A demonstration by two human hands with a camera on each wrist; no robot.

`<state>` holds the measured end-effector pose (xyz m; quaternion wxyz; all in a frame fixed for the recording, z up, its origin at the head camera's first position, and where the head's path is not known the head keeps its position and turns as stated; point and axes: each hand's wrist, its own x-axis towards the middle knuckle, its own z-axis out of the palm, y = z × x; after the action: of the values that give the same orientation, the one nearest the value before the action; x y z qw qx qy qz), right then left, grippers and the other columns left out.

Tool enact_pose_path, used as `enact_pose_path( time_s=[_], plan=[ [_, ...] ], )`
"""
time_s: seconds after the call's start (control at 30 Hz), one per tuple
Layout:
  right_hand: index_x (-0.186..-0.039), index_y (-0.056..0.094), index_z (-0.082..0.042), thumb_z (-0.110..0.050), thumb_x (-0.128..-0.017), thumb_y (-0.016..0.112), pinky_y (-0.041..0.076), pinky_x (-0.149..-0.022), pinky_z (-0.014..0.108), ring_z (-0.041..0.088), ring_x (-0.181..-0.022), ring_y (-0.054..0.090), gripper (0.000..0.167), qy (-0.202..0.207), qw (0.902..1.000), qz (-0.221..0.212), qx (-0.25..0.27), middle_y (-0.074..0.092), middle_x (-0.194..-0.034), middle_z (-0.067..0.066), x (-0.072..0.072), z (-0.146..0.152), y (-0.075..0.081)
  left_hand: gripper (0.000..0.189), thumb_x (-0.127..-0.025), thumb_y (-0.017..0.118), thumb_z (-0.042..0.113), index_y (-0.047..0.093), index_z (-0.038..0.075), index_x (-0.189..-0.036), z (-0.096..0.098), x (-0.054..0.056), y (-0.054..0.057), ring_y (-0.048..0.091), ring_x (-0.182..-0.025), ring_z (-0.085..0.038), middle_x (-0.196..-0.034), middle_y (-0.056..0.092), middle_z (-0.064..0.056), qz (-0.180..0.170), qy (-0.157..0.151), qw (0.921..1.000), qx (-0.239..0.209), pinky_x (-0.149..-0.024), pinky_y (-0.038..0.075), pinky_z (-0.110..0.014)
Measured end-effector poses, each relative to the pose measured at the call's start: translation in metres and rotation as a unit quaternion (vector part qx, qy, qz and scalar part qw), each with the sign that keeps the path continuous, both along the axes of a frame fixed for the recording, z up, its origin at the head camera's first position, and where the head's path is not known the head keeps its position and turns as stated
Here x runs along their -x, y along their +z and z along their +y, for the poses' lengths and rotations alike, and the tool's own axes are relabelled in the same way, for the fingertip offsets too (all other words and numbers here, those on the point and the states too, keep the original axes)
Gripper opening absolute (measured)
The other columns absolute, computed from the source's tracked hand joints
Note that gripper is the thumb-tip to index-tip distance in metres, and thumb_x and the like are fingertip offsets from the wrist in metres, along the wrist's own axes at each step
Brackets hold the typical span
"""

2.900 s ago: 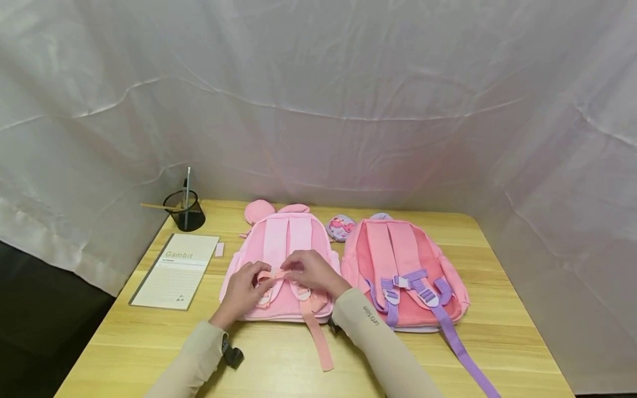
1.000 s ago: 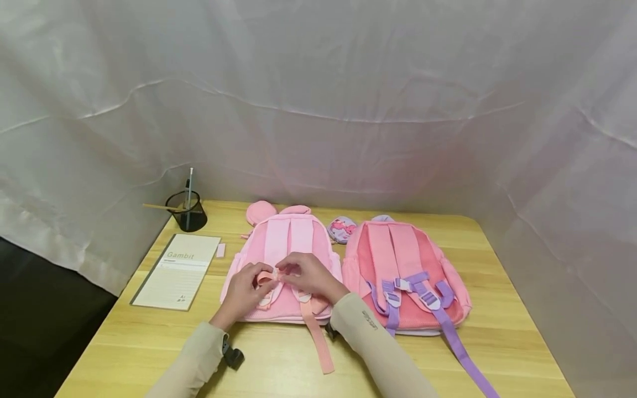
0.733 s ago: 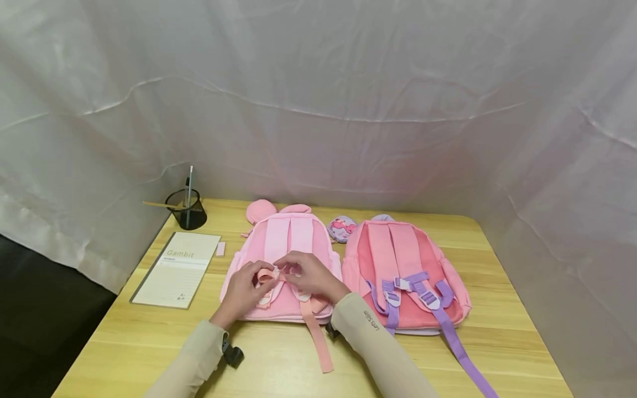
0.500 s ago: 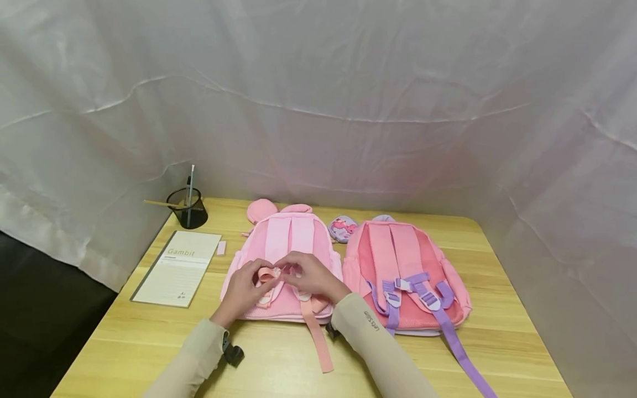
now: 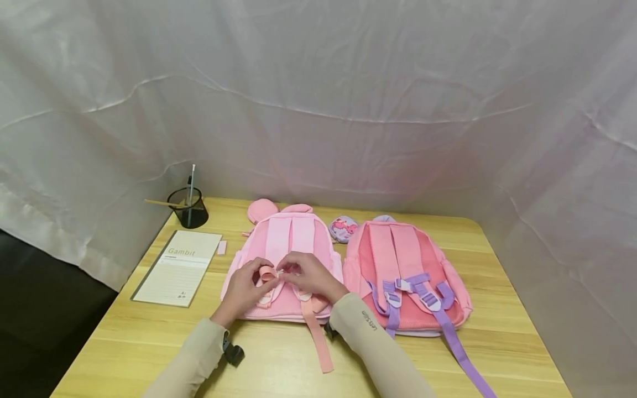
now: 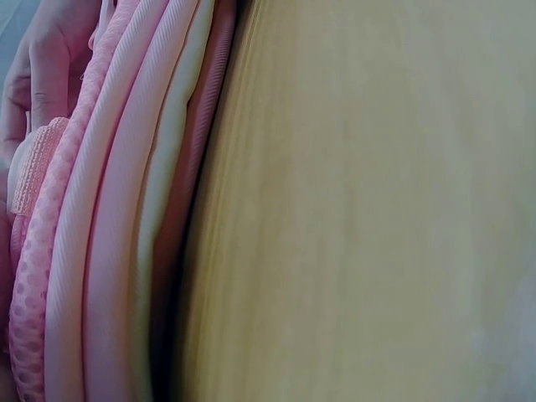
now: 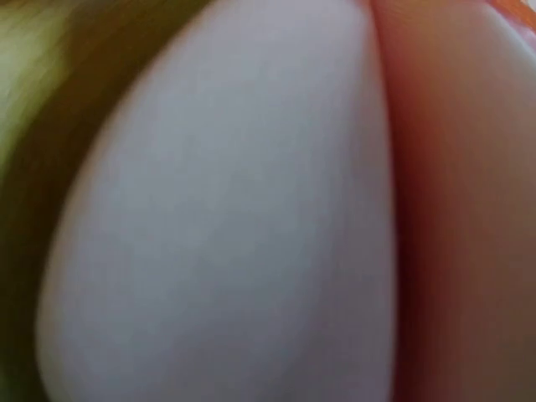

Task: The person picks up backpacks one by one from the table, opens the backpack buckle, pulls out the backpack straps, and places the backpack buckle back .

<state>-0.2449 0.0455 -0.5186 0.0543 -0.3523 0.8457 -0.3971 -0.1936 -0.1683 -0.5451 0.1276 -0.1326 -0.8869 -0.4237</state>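
A light pink backpack lies with its straps facing up in the head view. Over its lower half, my left hand pinches a peach webbing strap, which curls into a loop between thumb and fingers. From the other side my right hand pinches a small white buckle piece at the strap's end, partly hidden by the fingertips. Another peach strap hangs off the backpack's lower edge onto the table. The left wrist view shows the backpack's layered side close up; the right wrist view is blurred fabric.
To the right, touching the first, lies a darker pink backpack with purple straps and a white buckle. A notebook, an eraser-like pink block and a black mesh pen cup stand left on the wooden table.
The peach strap between the hands, nearly flat at first, has curled into a rounder loop by the left fingers. Both hands stay almost in place; the fingertips have shifted slightly.
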Motion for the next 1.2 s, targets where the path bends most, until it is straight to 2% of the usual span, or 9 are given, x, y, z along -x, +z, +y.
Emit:
enact_pose_path(
  time_s=[0.13,0.2,0.33,0.43,0.5,0.6,0.73,0.97,1.2],
  plan=[
    [-0.107,0.076,-0.015,-0.015,-0.094,0.076,0.053,-0.093,0.028,0.011,-0.096,0.066,0.012,-0.009,0.9999,-0.006,0.009,0.073,-0.101,-0.004,0.002,0.0,-0.004,0.057,-0.077,0.093,0.026,0.057,0.016,-0.12,0.0,0.0,0.0,0.054,-0.083,-0.015,-0.097,0.061,0.0,0.008,0.01,0.9993,-0.035,-0.07,0.045,-0.025],
    [-0.105,0.077,-0.016,-0.016,-0.094,0.077,0.053,-0.093,0.026,0.008,-0.096,0.066,0.011,-0.018,0.9997,-0.014,0.011,0.074,-0.1,-0.005,0.003,0.0,-0.004,0.062,-0.075,0.094,0.022,0.052,0.013,-0.12,-0.001,0.001,0.0,0.054,-0.087,-0.016,-0.101,0.059,-0.002,0.018,0.011,0.998,-0.059,-0.071,0.046,-0.026],
    [-0.101,0.078,-0.018,-0.017,-0.094,0.077,0.054,-0.092,0.025,0.005,-0.094,0.067,0.007,-0.037,0.9985,-0.034,0.021,0.076,-0.098,-0.007,0.003,0.0,-0.004,0.045,-0.079,0.09,0.014,0.056,0.01,-0.107,-0.003,0.0,-0.001,0.053,-0.084,-0.018,-0.096,0.057,-0.006,0.06,-0.001,0.9953,-0.076,-0.07,0.047,-0.025],
    [-0.099,0.078,-0.018,-0.017,-0.094,0.077,0.055,-0.089,0.025,0.005,-0.091,0.067,0.005,-0.048,0.9972,-0.05,0.029,0.076,-0.096,-0.007,0.003,-0.001,-0.003,0.028,-0.08,0.088,0.009,0.063,0.01,-0.093,-0.004,-0.004,0.001,0.055,-0.075,-0.018,-0.086,0.059,-0.006,0.099,-0.002,0.9932,-0.063,-0.064,0.047,-0.024],
    [-0.098,0.078,-0.018,-0.018,-0.094,0.077,0.055,-0.088,0.024,0.004,-0.089,0.067,0.004,-0.051,0.9963,-0.06,0.033,0.076,-0.095,-0.008,0.003,-0.001,-0.003,0.023,-0.079,0.088,0.008,0.067,0.012,-0.086,-0.003,-0.008,0.002,0.056,-0.071,-0.016,-0.082,0.061,-0.004,0.111,0.005,0.9924,-0.051,-0.062,0.048,-0.024],
    [-0.096,0.078,-0.017,-0.018,-0.094,0.077,0.055,-0.085,0.024,0.004,-0.085,0.066,0.003,-0.056,0.9951,-0.07,0.041,0.076,-0.093,-0.008,0.003,-0.001,-0.003,0.019,-0.078,0.09,0.01,0.072,0.014,-0.083,0.0,-0.013,0.006,0.056,-0.069,-0.013,-0.079,0.063,0.0,0.097,0.022,0.9947,-0.027,-0.062,0.047,-0.023],
    [-0.094,0.079,-0.016,-0.019,-0.093,0.078,0.054,-0.079,0.024,0.005,-0.079,0.064,0.003,-0.061,0.994,-0.075,0.05,0.075,-0.089,-0.009,0.002,-0.001,-0.004,0.013,-0.077,0.09,0.013,0.077,0.013,-0.08,0.008,-0.016,0.012,0.055,-0.07,-0.013,-0.078,0.065,0.002,0.052,0.049,0.9974,0.003,-0.065,0.044,-0.026],
    [-0.088,0.079,-0.019,-0.016,-0.092,0.078,0.052,-0.069,0.022,0.005,-0.071,0.061,0.005,-0.073,0.9925,-0.078,0.059,0.073,-0.084,-0.008,0.001,-0.002,-0.005,0.013,-0.075,0.091,0.019,0.081,0.011,-0.076,0.023,-0.019,0.017,0.053,-0.076,-0.016,-0.086,0.059,-0.002,-0.015,0.11,0.9936,0.017,-0.068,0.041,-0.032],
    [-0.087,0.079,-0.017,-0.016,-0.091,0.08,0.052,-0.073,0.021,0.004,-0.075,0.062,0.005,-0.08,0.9932,-0.061,0.059,0.074,-0.084,-0.007,-0.001,-0.001,-0.005,0.014,-0.073,0.092,0.018,0.081,0.01,-0.073,0.03,-0.021,0.015,0.058,-0.078,-0.022,-0.082,0.061,-0.003,-0.003,0.15,0.9887,-0.005,-0.072,0.044,-0.039]
  ],
)
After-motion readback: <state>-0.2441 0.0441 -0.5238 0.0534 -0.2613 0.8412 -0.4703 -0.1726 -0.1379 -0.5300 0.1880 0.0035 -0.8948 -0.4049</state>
